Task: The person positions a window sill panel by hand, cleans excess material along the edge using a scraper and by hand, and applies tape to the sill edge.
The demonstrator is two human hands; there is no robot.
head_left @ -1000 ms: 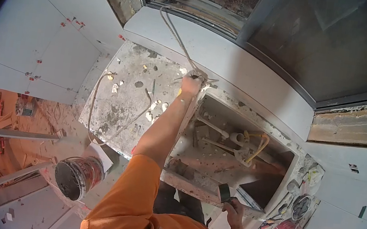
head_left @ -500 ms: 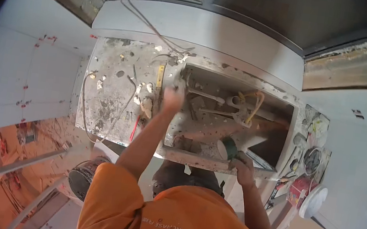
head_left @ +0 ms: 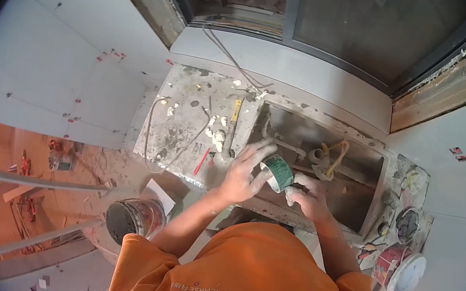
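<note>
A roll of green tape (head_left: 280,173) is held up over the front part of the rectangular opening in the dusty counter. My right hand (head_left: 310,197) grips the roll at its lower right edge, fingers bent. On the roll's left side is my left hand (head_left: 245,174), its fingers spread and its thumb close to the roll's rim. Whether that thumb touches the roll, I cannot tell. Left of my left hand, a long tool with a yellow end (head_left: 237,109) and a thin red tool (head_left: 201,161) lie on the counter.
Pipes (head_left: 318,155) and a yellow hose (head_left: 341,155) are inside the opening. Cable (head_left: 150,128) and pale crumbs litter the counter (head_left: 184,91). A bucket (head_left: 130,218) stands at the lower left; a white-lidded red bucket (head_left: 392,266) and a small pail (head_left: 407,223) are at the right.
My left hand has come from the opening's left edge to the tape, fingers spreading. The tape and my right hand have risen slightly over the opening. The camera view has shifted and turned.
</note>
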